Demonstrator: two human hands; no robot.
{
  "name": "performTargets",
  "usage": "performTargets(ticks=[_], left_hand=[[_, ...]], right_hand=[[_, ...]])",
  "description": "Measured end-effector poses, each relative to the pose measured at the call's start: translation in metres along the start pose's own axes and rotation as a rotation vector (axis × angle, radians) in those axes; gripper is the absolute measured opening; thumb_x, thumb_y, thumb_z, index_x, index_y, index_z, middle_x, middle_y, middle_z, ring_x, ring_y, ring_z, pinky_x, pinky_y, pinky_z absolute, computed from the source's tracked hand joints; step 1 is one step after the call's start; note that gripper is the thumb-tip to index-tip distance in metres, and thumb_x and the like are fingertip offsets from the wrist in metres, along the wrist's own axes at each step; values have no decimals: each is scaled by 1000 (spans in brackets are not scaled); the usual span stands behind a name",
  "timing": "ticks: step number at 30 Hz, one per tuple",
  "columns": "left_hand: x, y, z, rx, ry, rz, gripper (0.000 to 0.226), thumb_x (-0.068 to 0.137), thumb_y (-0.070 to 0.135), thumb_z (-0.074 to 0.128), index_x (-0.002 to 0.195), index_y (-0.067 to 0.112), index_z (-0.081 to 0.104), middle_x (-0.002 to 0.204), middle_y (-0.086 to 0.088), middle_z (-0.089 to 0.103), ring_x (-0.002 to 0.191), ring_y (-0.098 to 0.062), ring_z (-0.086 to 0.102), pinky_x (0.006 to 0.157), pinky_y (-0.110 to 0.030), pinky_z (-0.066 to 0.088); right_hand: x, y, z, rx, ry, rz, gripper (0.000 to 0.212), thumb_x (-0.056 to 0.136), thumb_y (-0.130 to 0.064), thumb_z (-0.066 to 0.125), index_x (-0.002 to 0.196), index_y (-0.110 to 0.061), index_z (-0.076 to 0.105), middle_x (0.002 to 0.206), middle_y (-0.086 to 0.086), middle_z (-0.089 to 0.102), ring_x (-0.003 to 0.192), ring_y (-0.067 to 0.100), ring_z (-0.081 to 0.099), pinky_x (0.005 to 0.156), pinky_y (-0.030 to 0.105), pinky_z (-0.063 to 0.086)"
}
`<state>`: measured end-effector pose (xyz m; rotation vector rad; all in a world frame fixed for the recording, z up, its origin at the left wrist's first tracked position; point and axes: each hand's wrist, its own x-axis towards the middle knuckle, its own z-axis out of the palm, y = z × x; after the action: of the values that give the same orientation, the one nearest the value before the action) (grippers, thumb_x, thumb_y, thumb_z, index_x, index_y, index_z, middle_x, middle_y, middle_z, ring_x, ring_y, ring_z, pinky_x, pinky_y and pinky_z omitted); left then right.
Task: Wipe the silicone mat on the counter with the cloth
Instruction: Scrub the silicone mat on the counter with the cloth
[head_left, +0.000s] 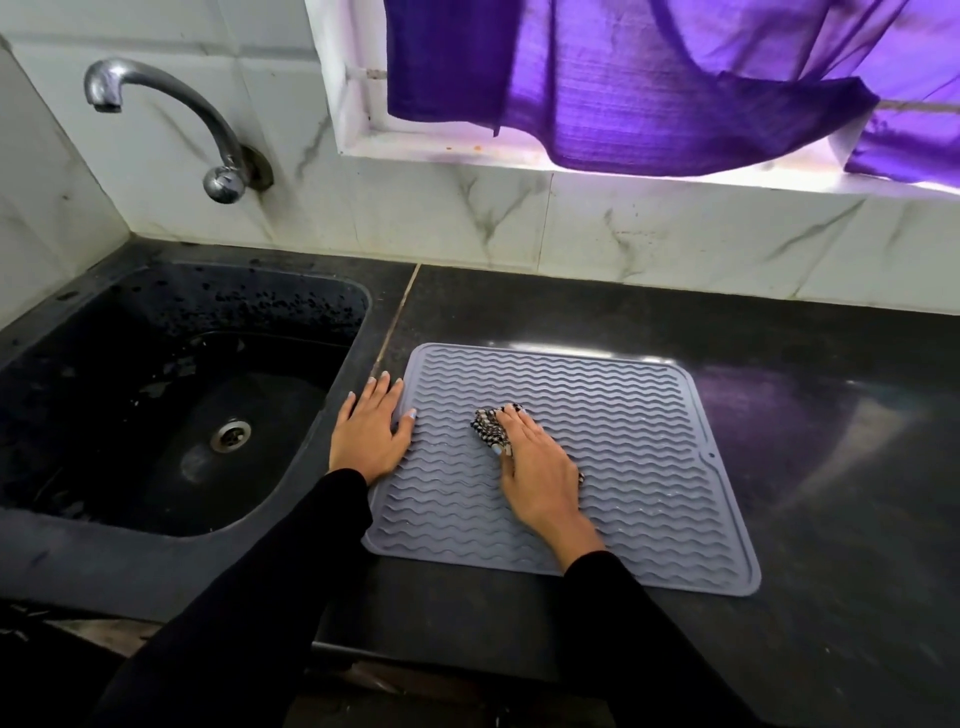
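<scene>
Right hand (540, 478) pressed flat on cloth (491, 434), mid-mat (649, 441); left hand (370, 434) flat, pinning edge. Mat could slide on tabletop (831, 415) if pin eased.

Left hand (370, 435) flat, fingers spread, palm down. Right hand (535, 465) palm down, fingers extended, pressing.

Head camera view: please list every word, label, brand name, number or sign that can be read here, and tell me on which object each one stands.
None: no readable text shows in this view.
Grey wavy-ribbed silicone mat: only a ribbed pattern, no brand mark visible.
Black-and-white patterned cloth under the right hand: a woven pattern, no letters.
Curved chrome metal tap, black sink and purple hanging fabric: no markings visible.
</scene>
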<state>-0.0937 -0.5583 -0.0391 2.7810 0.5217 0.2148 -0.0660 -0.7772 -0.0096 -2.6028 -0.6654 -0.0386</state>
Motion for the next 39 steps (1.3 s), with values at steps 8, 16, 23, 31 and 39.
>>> performTargets(ticks=[8,16,23,31,39], left_hand=[[8,-1,-9,13,-180,-2,60,98,42,30,150,19,11,158,0,3,146,-14,-1,117,-37,-3],[-8,2,-5,78,-130,-10,59,99,40,20,149,10,8,158,-7,1,146,-18,-3,118,-41,-4],[-3,4,0,131,-89,22,56,100,37,20,149,11,10,158,-7,5,146,-18,-1,117,-40,-6],[-2,3,-1,129,-124,8,57,100,38,18,149,13,6,158,-5,3,146,-17,-3,117,-40,-7],[0,2,-5,151,-149,27,57,100,39,15,149,14,4,158,-2,-2,145,-14,-7,116,-40,-10]], right_hand=[[31,14,-28,834,-121,339,28,96,-15,46,121,-18,58,106,5,64,93,19,56,72,23,43],[-25,11,-8,-7,-21,138,47,98,-21,37,144,-18,28,147,5,37,135,21,35,113,32,25],[-29,16,14,-166,90,104,54,98,-23,32,149,-14,13,156,1,13,144,11,6,113,24,-5],[-16,23,-16,279,10,246,44,96,-22,46,138,-31,41,128,-4,57,106,12,55,88,28,45],[-31,12,-31,390,89,179,45,96,-16,46,140,-22,40,125,-2,56,101,12,54,82,20,44]])
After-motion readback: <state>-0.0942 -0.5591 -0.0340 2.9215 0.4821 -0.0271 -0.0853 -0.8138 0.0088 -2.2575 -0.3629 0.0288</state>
